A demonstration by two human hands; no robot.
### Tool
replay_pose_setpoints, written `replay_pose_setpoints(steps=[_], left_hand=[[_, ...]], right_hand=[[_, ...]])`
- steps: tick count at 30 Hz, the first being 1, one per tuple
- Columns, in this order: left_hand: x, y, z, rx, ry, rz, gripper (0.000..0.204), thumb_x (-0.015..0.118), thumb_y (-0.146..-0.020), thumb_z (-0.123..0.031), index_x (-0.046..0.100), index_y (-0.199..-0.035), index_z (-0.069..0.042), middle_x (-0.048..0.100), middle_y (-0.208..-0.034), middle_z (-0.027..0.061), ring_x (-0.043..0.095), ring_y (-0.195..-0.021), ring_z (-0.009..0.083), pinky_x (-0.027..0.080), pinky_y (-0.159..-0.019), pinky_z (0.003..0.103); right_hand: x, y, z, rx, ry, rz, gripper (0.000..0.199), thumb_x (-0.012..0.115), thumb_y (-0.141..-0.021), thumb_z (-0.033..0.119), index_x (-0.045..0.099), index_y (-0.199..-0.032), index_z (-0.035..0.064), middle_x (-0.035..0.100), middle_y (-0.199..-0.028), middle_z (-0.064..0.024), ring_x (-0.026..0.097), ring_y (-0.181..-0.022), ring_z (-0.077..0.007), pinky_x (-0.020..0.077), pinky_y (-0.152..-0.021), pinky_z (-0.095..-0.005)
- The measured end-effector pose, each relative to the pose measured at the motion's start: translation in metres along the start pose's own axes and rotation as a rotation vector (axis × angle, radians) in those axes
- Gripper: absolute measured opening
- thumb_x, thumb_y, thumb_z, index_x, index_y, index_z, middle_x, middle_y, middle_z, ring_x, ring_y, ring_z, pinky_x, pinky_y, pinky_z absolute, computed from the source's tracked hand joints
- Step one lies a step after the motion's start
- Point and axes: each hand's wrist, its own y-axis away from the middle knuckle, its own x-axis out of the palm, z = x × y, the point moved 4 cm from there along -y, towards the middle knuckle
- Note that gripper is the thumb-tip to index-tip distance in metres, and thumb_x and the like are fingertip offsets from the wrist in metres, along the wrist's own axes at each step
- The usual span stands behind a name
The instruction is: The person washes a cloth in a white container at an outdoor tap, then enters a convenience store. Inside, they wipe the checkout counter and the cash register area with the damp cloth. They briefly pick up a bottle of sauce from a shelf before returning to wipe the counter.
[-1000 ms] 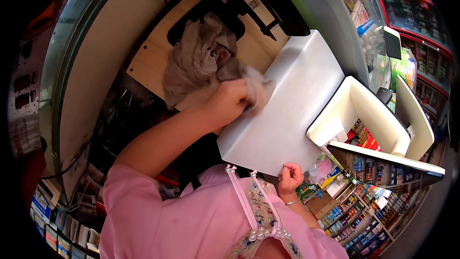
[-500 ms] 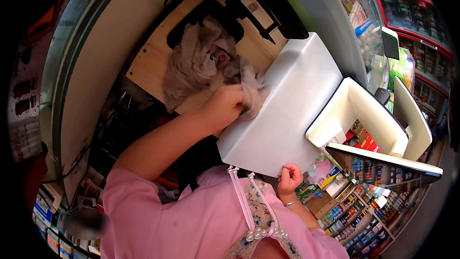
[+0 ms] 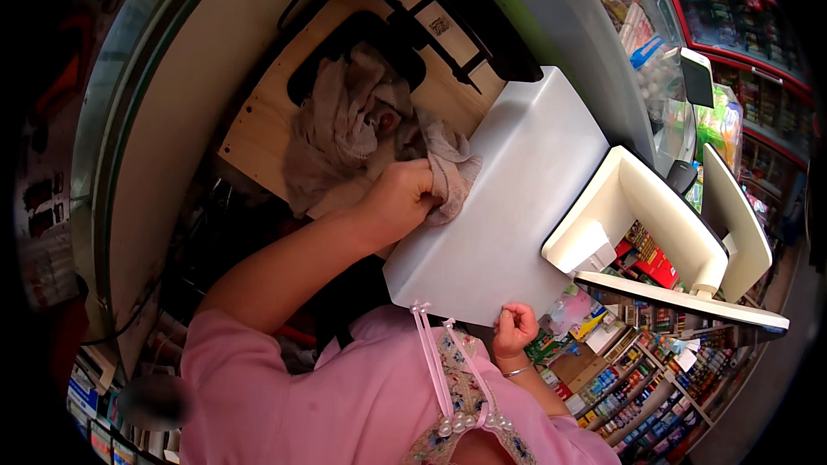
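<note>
Gripping crumpled beige cloth [image 3: 448, 174] w/ left hand [image 3: 398, 202] | right hand [image 3: 514, 329] pinching white panel [image 3: 508, 207] edge

A crumpled beige cloth rag [image 3: 450, 174] is pressed onto the flat white plastic panel [image 3: 508, 207] by the left hand [image 3: 398, 202]; the panel's near edge is gripped by the right hand [image 3: 514, 328].

Two hands are in view: the left hand [image 3: 398, 202] and the right hand [image 3: 514, 328]. There are two cloths: one small cloth [image 3: 448, 170], one large cloth [image 3: 340, 125]. One white panel [image 3: 508, 215]. One wooden board [image 3: 258, 133].
</note>
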Motion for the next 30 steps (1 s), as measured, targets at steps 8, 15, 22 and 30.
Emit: replay_pose_setpoints(steps=[8,15,22,30], left_hand=[[0.02,-0.11,0.013,0.245,-0.044,-0.23,0.011,0.055,-0.073,0.008,0.061,-0.075,-0.001,0.06,-0.08,0.014,0.059,-0.077,0.0292,0.047,-0.069,0.036],[0.015,-0.044,0.011,-0.041,-0.22,0.004,0.005,0.06,-0.075,0.0,0.064,-0.079,0.0,0.06,-0.087,0.0194,0.058,-0.085,0.0329,0.047,-0.071,0.036],[0.027,-0.091,0.031,0.055,-0.492,-0.125,0.012,0.057,-0.08,-0.001,0.065,-0.088,-0.003,0.062,-0.091,0.0174,0.059,-0.085,0.0333,0.046,-0.076,0.037],[0.035,-0.102,0.021,0.104,-0.239,-0.095,0.008,0.053,-0.081,-0.003,0.06,-0.084,-0.001,0.058,-0.102,0.0183,0.054,-0.098,0.0309,0.043,-0.081,0.035]], right_hand=[[0.0,-0.003,0.003,-0.046,0.03,0.0,0.001,0.057,-0.084,-0.001,0.058,-0.084,-0.0002,0.052,-0.058,0.0014,0.048,-0.048,-0.0041,0.037,-0.046,-0.0175],[0.003,-0.005,0.009,-0.075,0.054,0.036,0.002,0.054,-0.087,0.002,0.055,-0.085,0.0012,0.051,-0.057,0.0005,0.046,-0.044,-0.0044,0.0354,-0.041,-0.0175],[0.0,-0.003,0.004,-0.061,0.042,0.045,0.002,0.055,-0.086,0.003,0.055,-0.085,0.0009,0.052,-0.058,0.0005,0.046,-0.045,-0.0045,0.0359,-0.041,-0.0176],[0.001,-0.006,0.01,-0.101,0.053,0.054,0.001,0.055,-0.087,0.001,0.056,-0.086,0.0008,0.051,-0.058,0.0008,0.047,-0.046,-0.0046,0.0368,-0.042,-0.0176]])
